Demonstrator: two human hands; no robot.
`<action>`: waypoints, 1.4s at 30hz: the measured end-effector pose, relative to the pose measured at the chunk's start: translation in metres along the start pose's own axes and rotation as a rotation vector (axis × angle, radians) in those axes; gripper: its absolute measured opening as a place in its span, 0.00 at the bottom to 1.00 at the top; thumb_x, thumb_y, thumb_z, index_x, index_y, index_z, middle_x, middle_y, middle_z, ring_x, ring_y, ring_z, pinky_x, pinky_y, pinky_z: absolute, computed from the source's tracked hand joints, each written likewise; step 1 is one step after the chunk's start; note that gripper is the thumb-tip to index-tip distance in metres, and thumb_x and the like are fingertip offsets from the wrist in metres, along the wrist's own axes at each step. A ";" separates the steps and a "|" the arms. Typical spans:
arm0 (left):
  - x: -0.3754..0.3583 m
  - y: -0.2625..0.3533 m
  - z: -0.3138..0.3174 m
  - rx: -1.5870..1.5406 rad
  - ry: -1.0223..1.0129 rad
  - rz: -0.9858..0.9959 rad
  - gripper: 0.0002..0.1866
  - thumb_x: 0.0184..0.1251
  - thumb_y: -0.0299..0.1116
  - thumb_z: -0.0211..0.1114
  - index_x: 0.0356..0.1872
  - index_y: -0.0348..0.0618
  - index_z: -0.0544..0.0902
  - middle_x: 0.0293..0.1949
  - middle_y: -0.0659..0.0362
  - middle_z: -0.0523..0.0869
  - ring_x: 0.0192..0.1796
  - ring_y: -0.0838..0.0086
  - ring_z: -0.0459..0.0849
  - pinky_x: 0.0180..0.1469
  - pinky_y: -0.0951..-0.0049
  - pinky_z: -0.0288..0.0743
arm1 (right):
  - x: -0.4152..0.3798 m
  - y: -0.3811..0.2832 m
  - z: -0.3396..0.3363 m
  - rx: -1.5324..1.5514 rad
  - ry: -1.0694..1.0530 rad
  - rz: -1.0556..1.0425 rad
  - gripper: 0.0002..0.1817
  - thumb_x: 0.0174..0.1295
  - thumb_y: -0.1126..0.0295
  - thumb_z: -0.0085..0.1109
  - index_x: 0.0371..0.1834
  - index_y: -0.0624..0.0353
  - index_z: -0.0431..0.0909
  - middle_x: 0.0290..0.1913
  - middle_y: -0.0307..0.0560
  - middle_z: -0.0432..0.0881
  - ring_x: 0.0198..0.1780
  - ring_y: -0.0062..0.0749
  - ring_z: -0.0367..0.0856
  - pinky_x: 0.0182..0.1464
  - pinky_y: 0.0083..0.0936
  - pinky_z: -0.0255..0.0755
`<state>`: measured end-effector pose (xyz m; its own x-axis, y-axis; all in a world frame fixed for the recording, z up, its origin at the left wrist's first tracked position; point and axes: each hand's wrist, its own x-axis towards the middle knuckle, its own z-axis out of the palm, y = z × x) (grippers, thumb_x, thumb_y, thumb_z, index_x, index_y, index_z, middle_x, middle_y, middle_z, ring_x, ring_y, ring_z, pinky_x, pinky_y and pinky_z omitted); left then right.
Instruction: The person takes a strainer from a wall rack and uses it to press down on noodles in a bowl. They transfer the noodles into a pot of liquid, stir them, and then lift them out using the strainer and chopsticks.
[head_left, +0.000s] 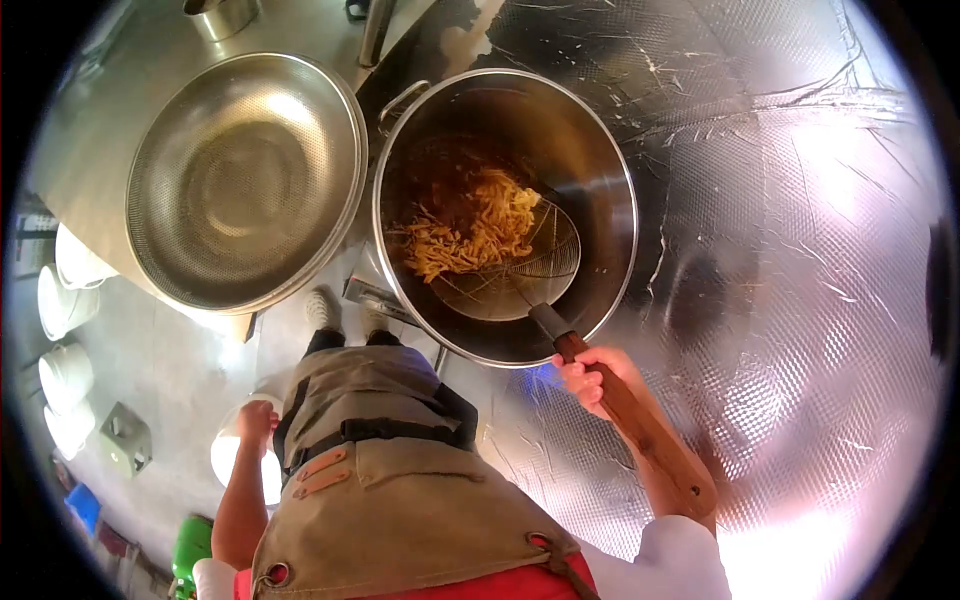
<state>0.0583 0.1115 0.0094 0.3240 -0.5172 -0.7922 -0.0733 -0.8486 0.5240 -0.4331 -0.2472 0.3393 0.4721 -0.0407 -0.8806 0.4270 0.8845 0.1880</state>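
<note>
My right hand (595, 378) is wrapped around the wooden handle of a wire skimmer (555, 255). The skimmer's round mesh dips inside a deep steel pot (612, 190), its handle crossing the near rim. Golden-brown shredded food (470, 235) lies partly on the mesh, beside dark brown liquid in the pot. Down at my left side, my left hand (259, 420) has its fingers curled closed. A white bucket (232, 465) shows behind and below this hand. Whether the fingers hold anything is hidden.
Left of the pot, a wide perforated steel colander (240, 185) rests on a metal worktop (110, 150). Embossed foil sheeting (780, 250) covers the surface to the right. White buckets (68, 375), a grey-green block (125, 438) and a green container (192, 545) stand at lower left.
</note>
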 end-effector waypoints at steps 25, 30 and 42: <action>-0.014 -0.001 -0.017 -0.195 0.073 -0.203 0.07 0.63 0.31 0.55 0.34 0.40 0.78 0.20 0.58 0.77 0.19 0.72 0.75 0.20 0.72 0.68 | 0.062 -0.058 0.058 -2.585 1.010 -0.742 0.20 0.56 0.69 0.56 0.51 0.64 0.66 0.38 0.64 0.80 0.43 0.59 0.82 0.45 0.49 0.76; -0.009 -0.022 -0.010 -0.153 0.053 -0.176 0.07 0.63 0.32 0.54 0.34 0.40 0.78 0.20 0.58 0.77 0.19 0.72 0.75 0.21 0.72 0.67 | 0.029 -0.051 0.079 -2.727 1.025 -0.509 0.20 0.60 0.70 0.51 0.54 0.64 0.66 0.39 0.63 0.80 0.42 0.57 0.82 0.44 0.47 0.78; 0.024 -0.045 0.008 -0.092 -0.014 0.019 0.07 0.62 0.32 0.54 0.32 0.40 0.78 0.20 0.59 0.78 0.19 0.73 0.74 0.21 0.72 0.66 | -0.051 -0.018 0.146 -2.919 1.052 -0.289 0.18 0.61 0.66 0.53 0.52 0.63 0.67 0.36 0.61 0.80 0.37 0.57 0.81 0.39 0.48 0.75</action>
<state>0.0617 0.1366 -0.0356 0.3099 -0.5352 -0.7858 0.0077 -0.8251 0.5650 -0.3520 -0.3293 0.4447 0.2128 -0.6689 -0.7123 -0.6936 -0.6168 0.3720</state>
